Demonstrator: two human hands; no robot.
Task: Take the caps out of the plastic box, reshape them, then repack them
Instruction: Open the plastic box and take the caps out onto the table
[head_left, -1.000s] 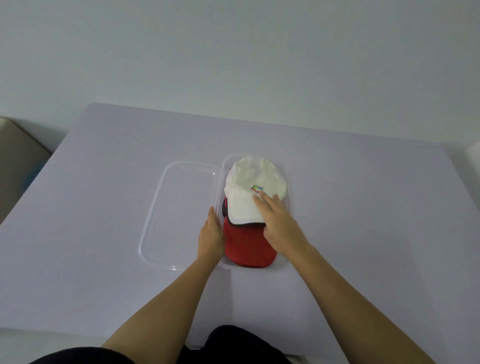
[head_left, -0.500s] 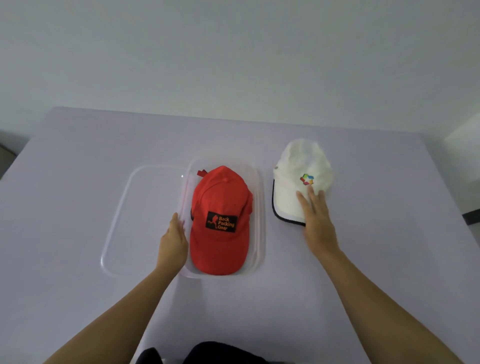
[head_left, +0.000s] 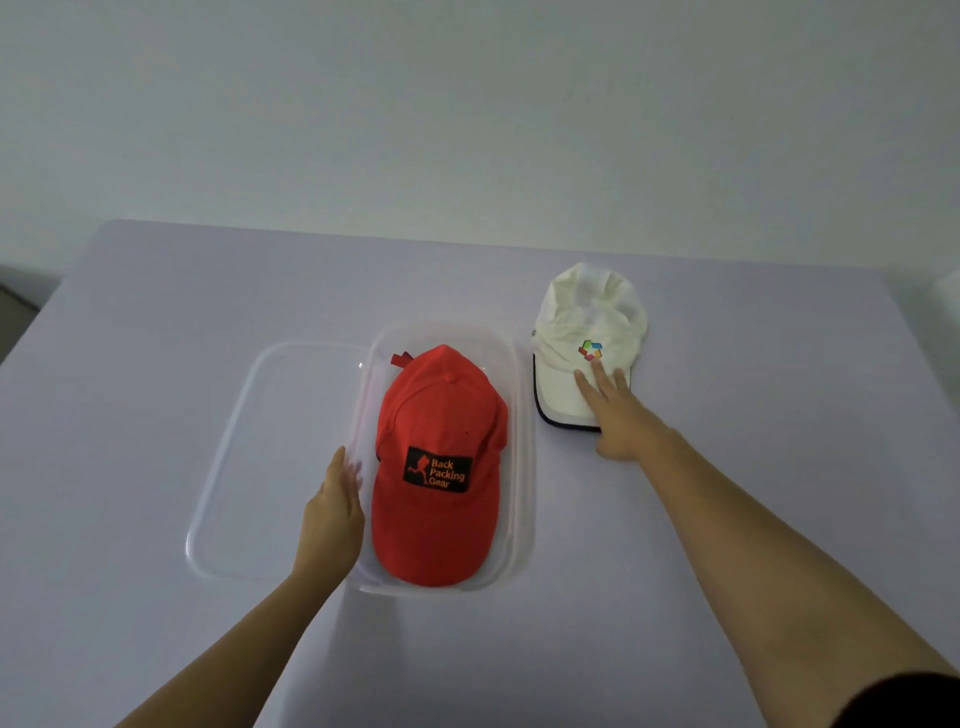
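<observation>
Right hand (head_left: 615, 415) flat, fingers spread on white cap (head_left: 587, 332), left hand (head_left: 332, 512) straight-fingered, seemingly touching plastic box (head_left: 522, 467) wall

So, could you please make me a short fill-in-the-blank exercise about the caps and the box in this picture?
1. The cap lying in the plastic box is ___.
2. Its black patch reads "Back Packing ___".
3. The right hand rests on the white cap, which lies to the ___ of the box.
Missing words: red; Gear; right.
</observation>
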